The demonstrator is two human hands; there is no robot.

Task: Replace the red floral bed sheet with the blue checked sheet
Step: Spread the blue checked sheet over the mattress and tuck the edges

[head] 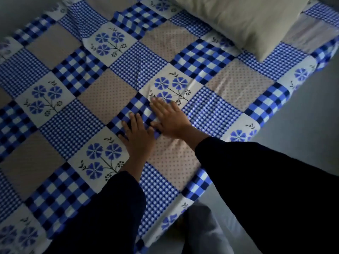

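Head camera has us leaning over the blue checked sheet (102, 96), which lies spread out flat, with the pillow (238, 24) resting on its far right corner. Our left hand (136, 138) and right hand (169, 120) lie palm down on it side by side, fingers straight, gripping nothing, a little in from its near edge. Faint creases (211, 83) run beyond our right hand toward the pillow end, so we judge that hand the nearer one for smoothing them. No red floral sheet shows.
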